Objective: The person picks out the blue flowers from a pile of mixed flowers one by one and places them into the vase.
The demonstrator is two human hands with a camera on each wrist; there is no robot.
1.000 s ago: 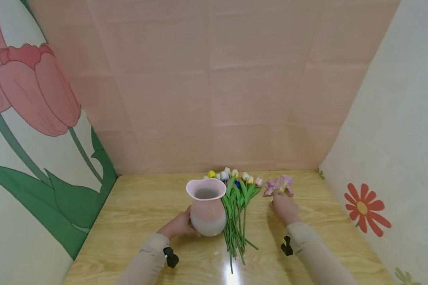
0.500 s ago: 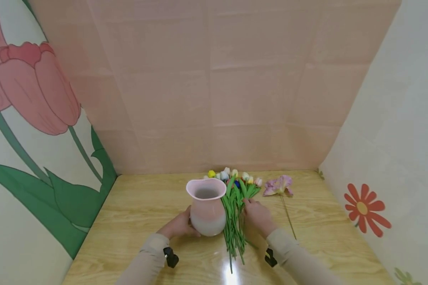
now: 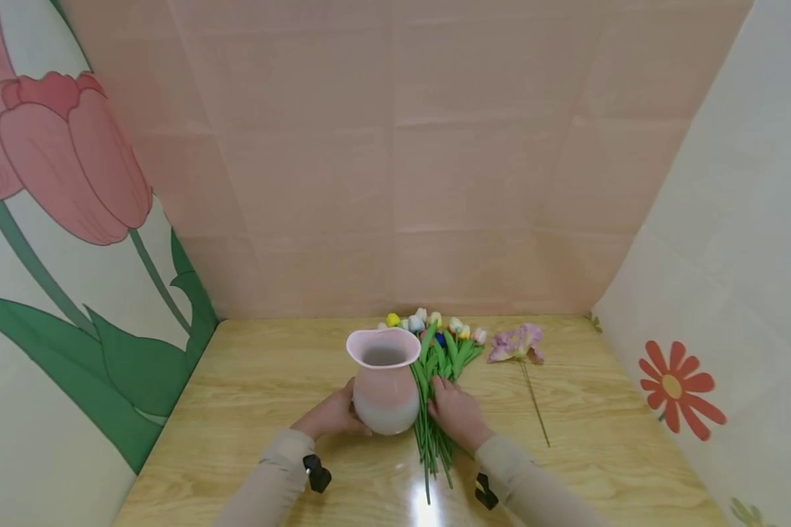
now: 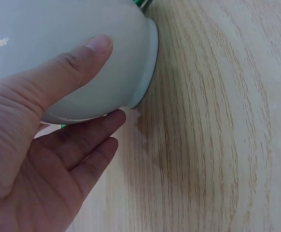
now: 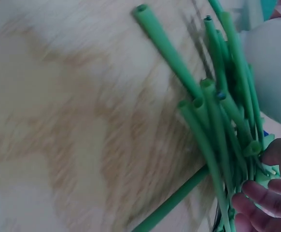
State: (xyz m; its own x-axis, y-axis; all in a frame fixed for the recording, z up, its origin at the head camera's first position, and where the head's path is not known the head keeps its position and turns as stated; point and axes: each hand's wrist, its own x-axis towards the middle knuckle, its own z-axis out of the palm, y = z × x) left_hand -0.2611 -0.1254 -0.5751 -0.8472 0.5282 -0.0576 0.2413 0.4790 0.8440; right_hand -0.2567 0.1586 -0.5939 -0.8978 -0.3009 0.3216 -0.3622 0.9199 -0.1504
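A pink-and-white vase [image 3: 385, 399] with a flared rim stands upright on the table. At its left side my left hand [image 3: 329, 416] holds the lower body; in the left wrist view the thumb lies across the vase [image 4: 128, 60] and the fingers are under its curve. Just right of the vase lies a bunch of artificial tulips [image 3: 461, 353], heads toward the back wall. My right hand [image 3: 458, 413] grips the bunch below the leaves. Its thumb and curled fingertips sit at the green stems [image 5: 213, 130] in the right wrist view, partly cut off by the frame edge.
A single purple flower [image 3: 517, 342] with a thin brown stem lies right of the tulips. The wood-grain table [image 3: 270, 380] meets a pink back wall [image 3: 395, 183] and side panels printed with flowers. One loose stem juts out from the bunch.
My right hand has left the purple flower, now lying with its stem exposed, and moved left onto the tulip stems. My left hand stays on the vase.
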